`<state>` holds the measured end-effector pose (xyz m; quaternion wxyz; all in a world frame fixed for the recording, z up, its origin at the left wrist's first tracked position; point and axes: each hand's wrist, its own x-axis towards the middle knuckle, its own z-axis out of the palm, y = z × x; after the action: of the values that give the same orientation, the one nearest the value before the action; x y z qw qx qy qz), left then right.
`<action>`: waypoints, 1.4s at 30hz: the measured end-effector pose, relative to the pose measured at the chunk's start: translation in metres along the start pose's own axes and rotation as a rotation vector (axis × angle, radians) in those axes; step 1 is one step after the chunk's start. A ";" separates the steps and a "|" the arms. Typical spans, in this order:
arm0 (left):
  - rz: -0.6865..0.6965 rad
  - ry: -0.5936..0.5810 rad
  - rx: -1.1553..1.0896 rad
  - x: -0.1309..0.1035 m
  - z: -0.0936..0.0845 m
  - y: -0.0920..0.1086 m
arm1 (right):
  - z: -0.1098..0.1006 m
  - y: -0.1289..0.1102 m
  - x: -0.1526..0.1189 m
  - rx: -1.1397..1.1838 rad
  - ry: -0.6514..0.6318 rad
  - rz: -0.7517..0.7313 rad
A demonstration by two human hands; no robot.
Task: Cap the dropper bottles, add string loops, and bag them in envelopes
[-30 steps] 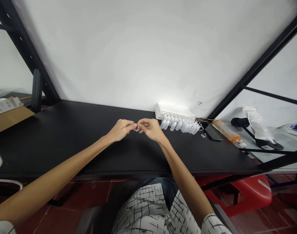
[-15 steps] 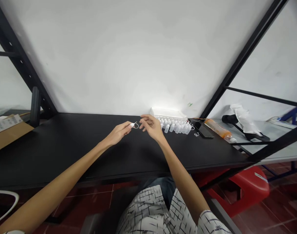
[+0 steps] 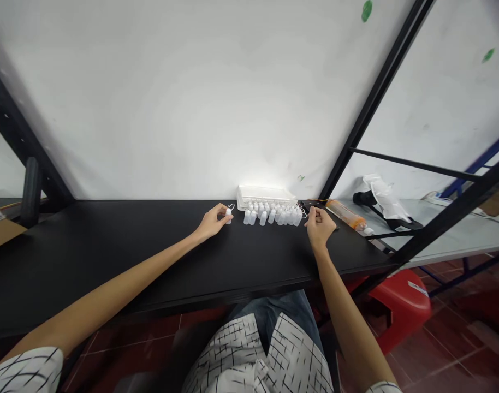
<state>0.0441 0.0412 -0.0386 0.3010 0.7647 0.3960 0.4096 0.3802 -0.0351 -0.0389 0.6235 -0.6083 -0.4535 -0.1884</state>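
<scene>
My left hand [image 3: 212, 222] is closed round a small white squeeze bottle [image 3: 229, 216], held upright at the black table. A thin white loop [image 3: 231, 207] stands up from the bottle's top. To its right, several similar bottles [image 3: 271, 216] stand in a cluster in front of a white tray [image 3: 266, 195]. My right hand [image 3: 321, 228] is beside the cluster's right end, fingers curled with the tips together. What lies between those fingertips, if anything, is hidden. White loops [image 3: 303, 214] stick out from the bottles nearest this hand.
The black table [image 3: 159, 240] runs along a white wall. An orange-labelled plastic bottle [image 3: 348, 214] lies at the right end by a black metal frame [image 3: 358, 123]. Cardboard [image 3: 4, 232] is at the far left. A red stool [image 3: 401, 305] stands below on the right.
My left hand has brought the squeeze bottle upright to the table beside the others. My right hand has moved right, past the cluster, and its fingers have closed. The camera view has shifted.
</scene>
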 end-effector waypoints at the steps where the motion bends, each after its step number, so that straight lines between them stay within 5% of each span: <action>1: 0.010 0.027 0.016 0.004 0.007 0.001 | -0.002 0.004 -0.001 -0.030 -0.015 -0.011; 7: 0.004 0.040 0.030 0.015 0.033 0.004 | -0.002 0.005 -0.003 -0.098 -0.062 -0.071; 28: -0.047 -0.009 0.110 0.030 0.062 0.011 | -0.002 0.002 -0.007 -0.054 -0.164 -0.072; 31: -0.057 -0.056 0.139 0.031 0.054 0.009 | -0.002 0.002 -0.008 -0.042 -0.166 -0.081; 35: -0.087 -0.142 0.220 0.045 0.016 0.006 | -0.002 0.000 -0.008 -0.050 -0.176 -0.090; 39: -0.038 -0.174 0.333 0.078 -0.023 0.014 | -0.001 -0.003 -0.008 -0.072 -0.196 -0.102; 42: 0.065 -0.177 0.393 0.109 -0.025 0.025 | 0.000 -0.005 -0.009 -0.092 -0.210 -0.110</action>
<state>0.0697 0.1248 0.0350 0.1664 0.8540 0.4155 0.2651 0.3722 -0.0391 -0.0428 0.5329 -0.6270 -0.5396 -0.1782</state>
